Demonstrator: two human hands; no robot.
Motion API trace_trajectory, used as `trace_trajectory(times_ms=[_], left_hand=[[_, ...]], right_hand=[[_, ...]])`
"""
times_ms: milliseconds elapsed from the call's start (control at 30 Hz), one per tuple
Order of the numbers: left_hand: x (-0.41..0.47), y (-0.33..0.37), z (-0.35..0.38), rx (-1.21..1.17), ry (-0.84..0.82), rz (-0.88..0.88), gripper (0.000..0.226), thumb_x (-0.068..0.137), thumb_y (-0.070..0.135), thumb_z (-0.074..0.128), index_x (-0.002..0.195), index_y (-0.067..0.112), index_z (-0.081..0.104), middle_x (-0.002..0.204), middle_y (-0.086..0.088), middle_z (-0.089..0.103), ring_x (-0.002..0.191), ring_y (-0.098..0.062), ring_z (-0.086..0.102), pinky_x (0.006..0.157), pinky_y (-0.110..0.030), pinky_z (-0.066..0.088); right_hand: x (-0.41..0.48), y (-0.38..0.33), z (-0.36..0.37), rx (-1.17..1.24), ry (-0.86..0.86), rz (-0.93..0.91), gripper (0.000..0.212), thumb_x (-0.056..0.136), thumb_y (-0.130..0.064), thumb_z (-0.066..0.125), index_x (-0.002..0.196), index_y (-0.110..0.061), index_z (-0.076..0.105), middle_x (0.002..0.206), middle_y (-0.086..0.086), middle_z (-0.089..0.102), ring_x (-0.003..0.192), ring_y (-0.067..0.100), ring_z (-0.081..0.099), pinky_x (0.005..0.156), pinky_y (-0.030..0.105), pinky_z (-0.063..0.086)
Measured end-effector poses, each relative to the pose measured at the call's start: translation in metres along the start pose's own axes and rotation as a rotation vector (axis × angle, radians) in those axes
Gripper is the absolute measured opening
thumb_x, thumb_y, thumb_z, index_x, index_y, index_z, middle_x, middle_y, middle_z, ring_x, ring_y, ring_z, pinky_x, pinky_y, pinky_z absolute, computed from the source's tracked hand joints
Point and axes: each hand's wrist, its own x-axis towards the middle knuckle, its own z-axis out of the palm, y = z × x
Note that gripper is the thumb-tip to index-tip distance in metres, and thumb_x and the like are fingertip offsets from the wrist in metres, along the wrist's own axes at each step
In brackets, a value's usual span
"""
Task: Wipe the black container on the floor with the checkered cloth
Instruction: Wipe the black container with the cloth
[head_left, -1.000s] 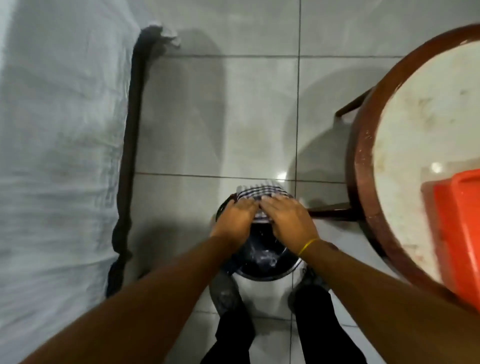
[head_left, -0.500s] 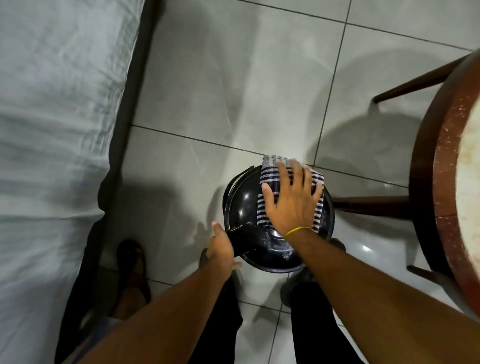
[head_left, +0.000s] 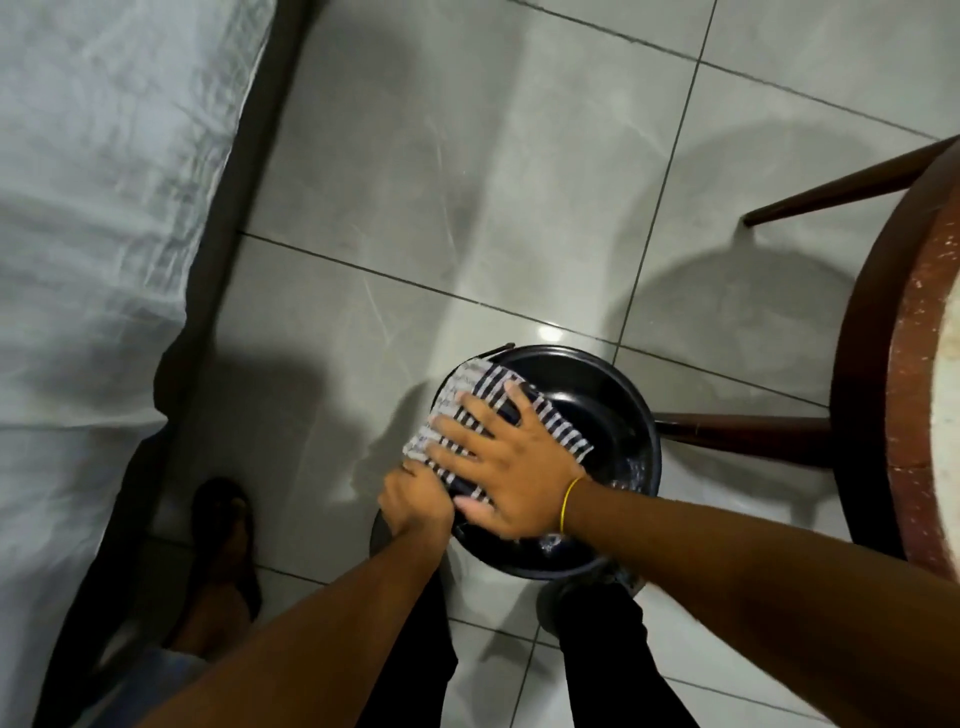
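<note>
A round black container (head_left: 608, 410) sits on the grey tiled floor between my feet, glossy and wet at its near side. The black-and-white checkered cloth (head_left: 480, 387) lies over its left rim and top. My right hand (head_left: 506, 462), with a yellow band at the wrist, presses flat on the cloth with fingers spread. My left hand (head_left: 415, 499) is closed on the container's near left rim, right beside the cloth's lower corner.
A bed with a white sheet (head_left: 93, 208) and dark frame runs along the left. A round wooden table (head_left: 883, 364) with dark legs (head_left: 737, 431) stands at the right, one leg touching near the container. Another person's sandalled foot (head_left: 223, 545) is at lower left.
My right hand has slid the cloth from the container's far right side over to its left rim. My left hand has closed in on the near left rim. The view has shifted.
</note>
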Motion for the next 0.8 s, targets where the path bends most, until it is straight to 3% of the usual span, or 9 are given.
trace_trajectory(times_ms=[100, 200, 300, 367, 467, 567, 667, 800], left_hand=[[0.001, 0.001, -0.001, -0.071, 0.033, -0.032, 0.044, 0.103, 0.021, 0.042, 0.117, -0.012, 0.067, 0.125, -0.038, 0.066, 0.115, -0.053, 0.062, 0.101, -0.051, 0.047], [0.000, 0.002, 0.002, -0.161, 0.072, -0.113, 0.048, 0.099, 0.035, 0.048, 0.112, -0.005, 0.069, 0.120, -0.033, 0.069, 0.110, -0.050, 0.064, 0.099, -0.053, 0.049], [-0.002, -0.002, 0.006, -0.232, 0.086, -0.131, 0.042, 0.087, 0.053, 0.049, 0.080, 0.015, 0.065, 0.096, -0.020, 0.069, 0.091, -0.042, 0.065, 0.090, -0.050, 0.054], [-0.002, -0.003, 0.006, -0.265, 0.115, -0.133, 0.031, 0.078, 0.050, 0.047, 0.065, 0.023, 0.055, 0.082, -0.010, 0.066, 0.078, -0.036, 0.061, 0.080, -0.046, 0.053], [-0.001, -0.004, 0.009, -0.275, 0.127, -0.151, 0.032, 0.077, 0.043, 0.049, 0.061, 0.015, 0.055, 0.068, -0.005, 0.057, 0.067, -0.032, 0.057, 0.069, -0.043, 0.046], [-0.003, -0.008, 0.012, -0.302, 0.145, -0.147, 0.032, 0.082, 0.037, 0.050, 0.060, 0.014, 0.052, 0.064, -0.002, 0.051, 0.058, -0.022, 0.049, 0.055, -0.037, 0.037], [-0.002, -0.012, 0.014, -0.286, 0.148, -0.136, 0.032, 0.085, 0.034, 0.049, 0.060, 0.014, 0.049, 0.063, -0.003, 0.048, 0.056, -0.020, 0.045, 0.051, -0.034, 0.035], [-0.002, -0.008, 0.014, -0.238, 0.155, -0.142, 0.035, 0.090, 0.033, 0.048, 0.061, 0.014, 0.044, 0.064, -0.005, 0.046, 0.057, -0.021, 0.041, 0.053, -0.037, 0.033]], right_hand=[[0.003, 0.004, -0.003, -0.012, -0.040, -0.064, 0.077, 0.096, -0.066, 0.053, 0.163, -0.029, 0.048, 0.174, 0.004, 0.044, 0.165, 0.042, 0.033, 0.128, 0.079, 0.013], [0.005, 0.010, -0.004, -0.003, -0.018, -0.071, 0.073, 0.100, -0.067, 0.050, 0.163, -0.030, 0.047, 0.173, 0.003, 0.045, 0.164, 0.040, 0.033, 0.129, 0.077, 0.012], [0.002, 0.009, -0.001, 0.022, 0.044, -0.029, 0.070, 0.102, -0.067, 0.047, 0.163, -0.032, 0.048, 0.172, 0.000, 0.045, 0.164, 0.037, 0.034, 0.130, 0.073, 0.012], [0.003, 0.008, 0.000, 0.044, 0.103, 0.111, 0.070, 0.102, -0.068, 0.045, 0.163, -0.035, 0.047, 0.173, -0.002, 0.044, 0.164, 0.036, 0.035, 0.130, 0.073, 0.014], [0.007, 0.010, -0.002, 0.058, 0.209, 0.544, 0.071, 0.101, -0.071, 0.044, 0.164, -0.040, 0.042, 0.174, -0.005, 0.041, 0.163, 0.035, 0.034, 0.127, 0.074, 0.021], [0.008, 0.005, -0.005, 0.086, 0.255, 1.126, 0.071, 0.101, -0.073, 0.040, 0.164, -0.040, 0.040, 0.173, -0.005, 0.040, 0.161, 0.036, 0.035, 0.125, 0.072, 0.024], [0.012, -0.007, -0.009, 0.237, 0.330, 1.731, 0.072, 0.101, -0.073, 0.034, 0.162, -0.035, 0.038, 0.171, 0.002, 0.043, 0.159, 0.042, 0.038, 0.117, 0.076, 0.031], [0.026, -0.014, -0.020, 0.576, 0.448, 2.205, 0.078, 0.101, -0.071, 0.037, 0.166, -0.029, 0.031, 0.175, 0.010, 0.033, 0.162, 0.047, 0.030, 0.116, 0.080, 0.030]])
